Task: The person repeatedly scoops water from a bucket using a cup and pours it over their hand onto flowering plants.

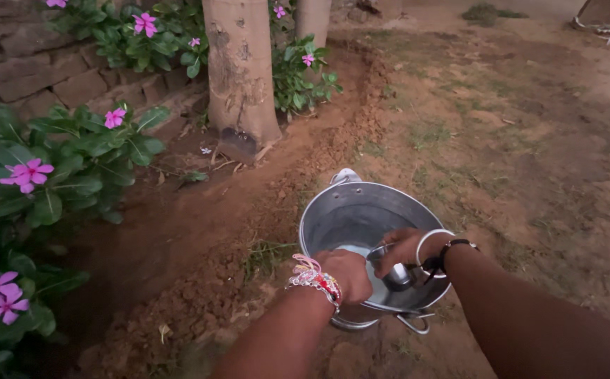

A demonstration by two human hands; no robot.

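your two hands are at one metal pot (350, 210) standing on the bare soil by the flower bed. your left hand (347, 272) grips its near rim; your right hand (403, 247) holds one small steel cup (398, 275) inside it. two tree trunks (240, 70) stand behind.

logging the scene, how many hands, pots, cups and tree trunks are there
hands: 2 (left hand, right hand)
pot: 1
cup: 1
trunks: 2 (near trunk, far trunk)
total: 6
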